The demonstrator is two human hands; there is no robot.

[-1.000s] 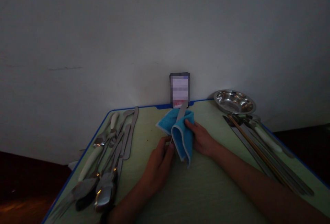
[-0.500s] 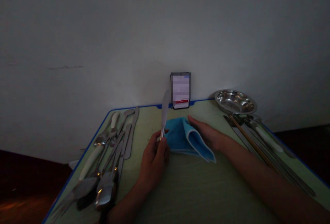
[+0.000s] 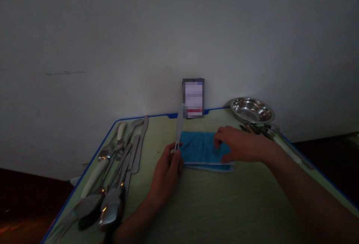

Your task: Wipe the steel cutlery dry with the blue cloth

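My left hand point(image 3: 167, 169) is closed round the handle of a table knife point(image 3: 179, 128), its blade pointing up. Just right of it a folded blue cloth point(image 3: 199, 148) with a pale edge lies flat on the table. Over the cloth's right end is my right hand point(image 3: 238, 143), thumb and fingers apart and bent downward. Its fingertips are at the cloth, though whether they press on it is unclear.
Knives, spoons and other utensils lie in a pile point(image 3: 117, 173) on the left. A steel bowl point(image 3: 252, 111) stands at the back right, with more utensils point(image 3: 288, 148) in front. A phone point(image 3: 193, 98) leans on the wall behind the blue-edged table point(image 3: 213, 206).
My right hand has let go of the cloth's lifted, curled right side and come over its top. The cloth now lies flat. My left hand still holds the knife up.
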